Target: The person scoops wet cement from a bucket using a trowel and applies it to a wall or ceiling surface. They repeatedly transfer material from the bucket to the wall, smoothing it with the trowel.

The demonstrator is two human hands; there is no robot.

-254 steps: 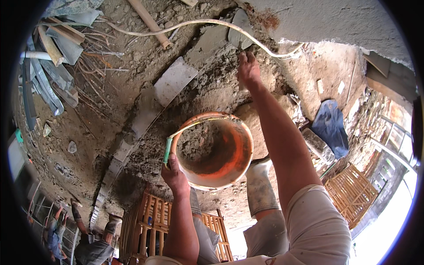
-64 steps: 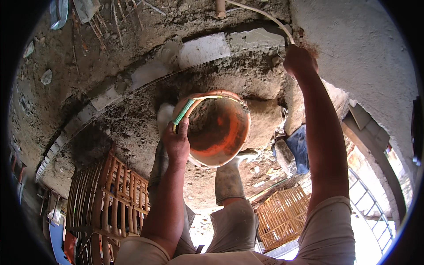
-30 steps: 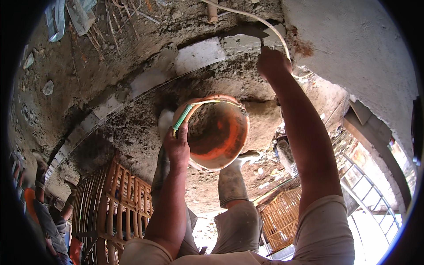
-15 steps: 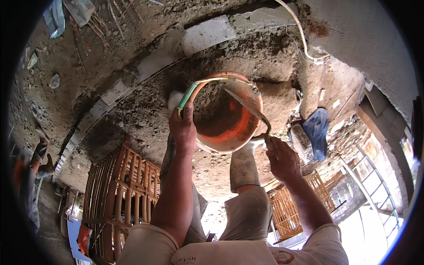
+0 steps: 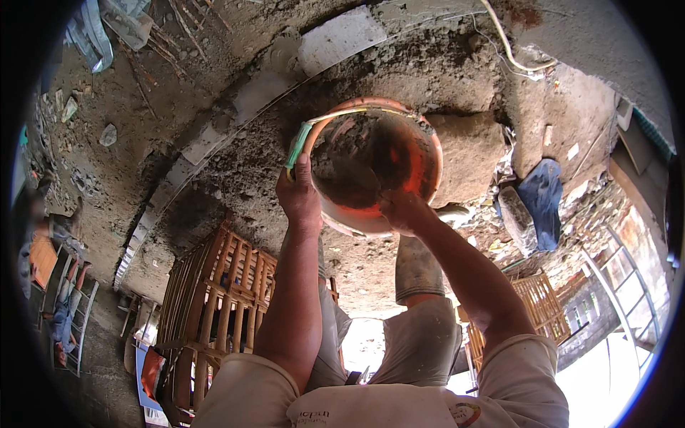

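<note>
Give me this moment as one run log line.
Left hand: holding bucket by rim, beside green grip | Right hand: holding trowel, blade inside bucket | Bucket: grey mix inside | Nearby: slatted crate, blue cloth

Right grip (image 5: 403, 212) now over bucket (image 5: 349, 215)

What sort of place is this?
Probably a building site: a row of pale blocks runs through bare dirt, and the person's left hand holds a bucket with dark, mortar-like mix inside.
</note>
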